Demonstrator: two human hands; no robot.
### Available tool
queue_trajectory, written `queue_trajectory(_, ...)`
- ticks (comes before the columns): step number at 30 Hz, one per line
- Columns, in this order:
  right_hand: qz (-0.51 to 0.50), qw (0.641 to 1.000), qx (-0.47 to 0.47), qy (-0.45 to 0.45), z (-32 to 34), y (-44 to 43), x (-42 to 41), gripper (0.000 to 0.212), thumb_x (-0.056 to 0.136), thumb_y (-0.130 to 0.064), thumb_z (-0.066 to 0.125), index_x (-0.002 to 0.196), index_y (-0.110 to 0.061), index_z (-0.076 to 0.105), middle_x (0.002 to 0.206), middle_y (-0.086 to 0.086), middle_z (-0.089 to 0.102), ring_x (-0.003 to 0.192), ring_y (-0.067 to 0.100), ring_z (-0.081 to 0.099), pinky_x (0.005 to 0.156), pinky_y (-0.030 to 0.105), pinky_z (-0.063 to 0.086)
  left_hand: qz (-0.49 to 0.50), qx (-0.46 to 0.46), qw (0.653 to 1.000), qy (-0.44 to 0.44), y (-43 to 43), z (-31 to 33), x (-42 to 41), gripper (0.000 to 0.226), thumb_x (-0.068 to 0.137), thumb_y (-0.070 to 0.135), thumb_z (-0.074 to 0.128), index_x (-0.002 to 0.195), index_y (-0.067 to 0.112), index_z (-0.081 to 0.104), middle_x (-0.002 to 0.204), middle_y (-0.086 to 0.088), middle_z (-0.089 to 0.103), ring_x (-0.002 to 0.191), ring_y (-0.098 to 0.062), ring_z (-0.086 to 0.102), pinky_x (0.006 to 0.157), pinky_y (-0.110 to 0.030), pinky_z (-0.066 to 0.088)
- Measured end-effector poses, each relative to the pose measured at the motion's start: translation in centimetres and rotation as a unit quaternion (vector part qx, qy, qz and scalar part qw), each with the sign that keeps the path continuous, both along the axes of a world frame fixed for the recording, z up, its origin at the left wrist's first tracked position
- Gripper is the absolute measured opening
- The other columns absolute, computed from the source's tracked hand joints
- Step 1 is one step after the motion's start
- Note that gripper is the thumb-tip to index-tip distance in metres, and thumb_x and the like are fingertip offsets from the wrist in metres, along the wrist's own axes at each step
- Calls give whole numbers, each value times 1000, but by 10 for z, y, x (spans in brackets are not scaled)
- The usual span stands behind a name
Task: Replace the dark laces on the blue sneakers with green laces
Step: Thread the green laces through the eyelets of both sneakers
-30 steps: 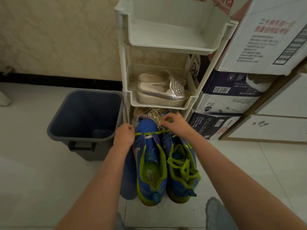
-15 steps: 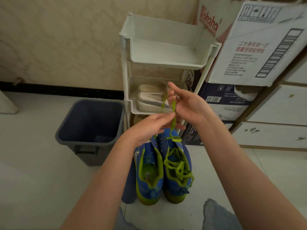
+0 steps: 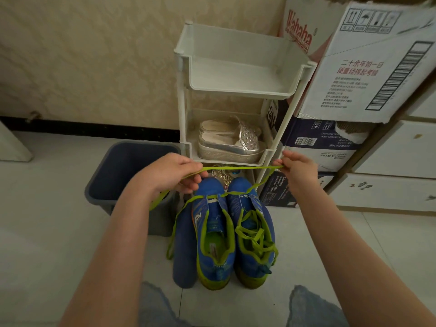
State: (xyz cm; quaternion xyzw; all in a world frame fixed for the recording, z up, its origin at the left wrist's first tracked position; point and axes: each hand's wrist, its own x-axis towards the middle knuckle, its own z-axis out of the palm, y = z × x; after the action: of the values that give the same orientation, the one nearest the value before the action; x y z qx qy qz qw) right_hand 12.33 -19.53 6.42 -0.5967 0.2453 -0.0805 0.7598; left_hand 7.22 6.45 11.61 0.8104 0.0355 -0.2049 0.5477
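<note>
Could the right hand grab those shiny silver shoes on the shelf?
Probably yes: the right hand is close beside the silver shoes and the shelf front is open, but it pinches the green lace and must drop that first.

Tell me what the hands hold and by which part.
One green lace, stretched between the hands. The right hand pinches it where it rises from a blue sneaker; the left hand grips farther along, tail dangling.

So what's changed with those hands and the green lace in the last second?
Both hands rose from the sneakers with the green lace, then spread apart: left hand and right hand now hold it, stretched sideways between them. Sneakers, bin and rack stayed put.
</note>
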Motion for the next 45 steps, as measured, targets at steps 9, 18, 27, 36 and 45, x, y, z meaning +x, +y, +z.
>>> queue_trajectory(9,263,850,-457,-1,2,36,-10,33,99,-31,47,122,-13,63,114,7,59,92,1,59,88,13,44,-72,59,996,-11,-22,-1,9,22,98,25,49,96,14,68,68,11,64,48,-2,36,46,-11,33)
queue_trajectory(18,476,836,-262,-73,22,79,-19,42,94,-41,54,101,-1,68,59,1,55,47,8,43,46,18,34,-61,20,997,-37,-27,-7,11,10,94,12,55,91,18,63,65,7,68,58,-5,51,50,-15,40)
queue_trajectory(27,448,839,-305,-53,13,51,-10,18,85,-31,69,77,-15,68,47,-16,50,44,-4,43,49,6,34,10,-1,999,-41,-14,-21,19,16,91,2,58,103,5,68,86,-6,70,69,-6,62,64,-15,53)
queue_trajectory(36,520,844,-133,-11,-8,71,-8,50,95,-47,43,93,-2,66,74,6,69,47,12,46,46,21,37,18,38,993,-106,-27,-34,24,17,81,2,70,94,12,73,81,-7,71,67,-11,63,70,-20,52)
queue_trajectory(45,479,867,-140,-2,-25,61,0,16,91,-26,62,87,-14,71,62,4,63,46,11,50,42,17,33,61,-69,994,-53,-21,-44,25,18,83,2,68,101,6,69,84,-10,71,72,-9,69,65,-16,57)
